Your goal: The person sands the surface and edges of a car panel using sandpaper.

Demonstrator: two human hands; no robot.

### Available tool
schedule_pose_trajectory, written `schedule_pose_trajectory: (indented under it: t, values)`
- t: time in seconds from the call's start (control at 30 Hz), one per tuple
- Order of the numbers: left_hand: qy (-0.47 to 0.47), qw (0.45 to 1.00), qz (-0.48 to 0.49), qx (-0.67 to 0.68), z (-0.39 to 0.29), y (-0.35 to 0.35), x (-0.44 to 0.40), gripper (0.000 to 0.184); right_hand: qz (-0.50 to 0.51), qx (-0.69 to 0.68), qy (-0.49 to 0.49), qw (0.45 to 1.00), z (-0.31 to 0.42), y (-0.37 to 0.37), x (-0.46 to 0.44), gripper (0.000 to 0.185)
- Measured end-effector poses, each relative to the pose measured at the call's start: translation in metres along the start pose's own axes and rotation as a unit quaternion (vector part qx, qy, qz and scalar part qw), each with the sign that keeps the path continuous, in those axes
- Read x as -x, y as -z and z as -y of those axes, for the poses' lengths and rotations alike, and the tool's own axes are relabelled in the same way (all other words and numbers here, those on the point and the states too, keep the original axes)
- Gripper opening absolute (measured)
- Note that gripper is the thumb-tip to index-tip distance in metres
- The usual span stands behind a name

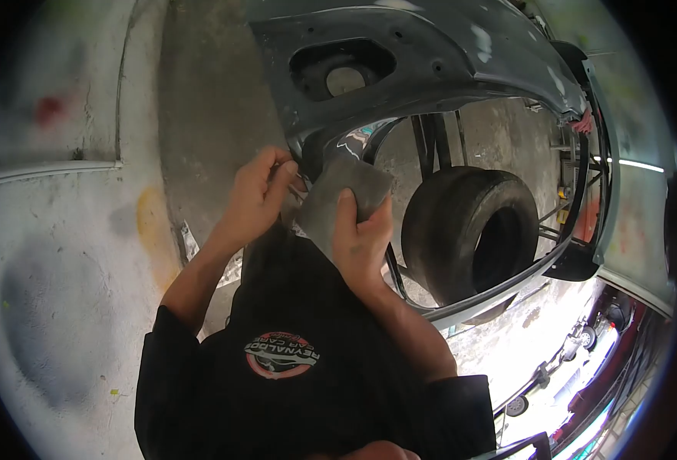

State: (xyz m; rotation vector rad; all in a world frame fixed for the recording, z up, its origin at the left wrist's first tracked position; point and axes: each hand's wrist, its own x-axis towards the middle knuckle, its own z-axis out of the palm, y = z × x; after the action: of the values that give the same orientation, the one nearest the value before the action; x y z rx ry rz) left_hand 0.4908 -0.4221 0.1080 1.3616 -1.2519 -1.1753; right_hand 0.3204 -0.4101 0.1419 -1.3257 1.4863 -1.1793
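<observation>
My right hand grips a grey sheet of what looks like sandpaper, its thumb lying on the face and its fingers behind. Close to the sheet's left side is my left hand, closed, with thumb and fingertips pinched together; what sits between them is too small to make out. Just beyond both hands stands a dark grey car bumper with an oval recess and a round hole in it. Pale patches mark its surface.
A black tyre is to the right of my hands, inside a curved dark frame. A paint-stained pale wall is on the left. Concrete floor shows beyond. Vehicles appear in the bright area at lower right.
</observation>
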Motion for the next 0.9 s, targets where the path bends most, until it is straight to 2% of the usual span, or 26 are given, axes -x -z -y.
schedule_pose_trajectory:
  t: [0.03,0.2,0.4,0.53,0.7,0.9]
  values:
    - [0.007,1.000,-0.009,0.007,0.003,0.001,-0.003,0.015,-0.017,-0.003,0.011,1.000,-0.002,-0.002,-0.003,0.028]
    - [0.038,0.999,-0.009,-0.005,-0.012,0.000,-0.008,0.019,0.024,-0.013,-0.012,1.000,0.003,0.016,-0.015,0.029]
    - [-0.007,1.000,-0.008,-0.010,-0.005,0.002,-0.011,0.020,0.042,0.004,-0.041,0.998,-0.001,0.026,0.019,0.029]
    - [-0.003,1.000,0.002,-0.016,-0.007,0.006,-0.012,0.020,0.051,-0.012,-0.061,0.997,0.007,0.013,0.016,0.031]
    - [0.003,0.999,0.008,0.037,0.009,0.005,-0.017,0.022,0.040,0.035,-0.029,0.998,0.010,0.003,0.006,0.030]
    - [0.008,0.999,0.025,0.034,0.002,0.009,-0.015,0.022,0.023,0.080,0.009,0.996,0.011,0.002,0.019,0.031]
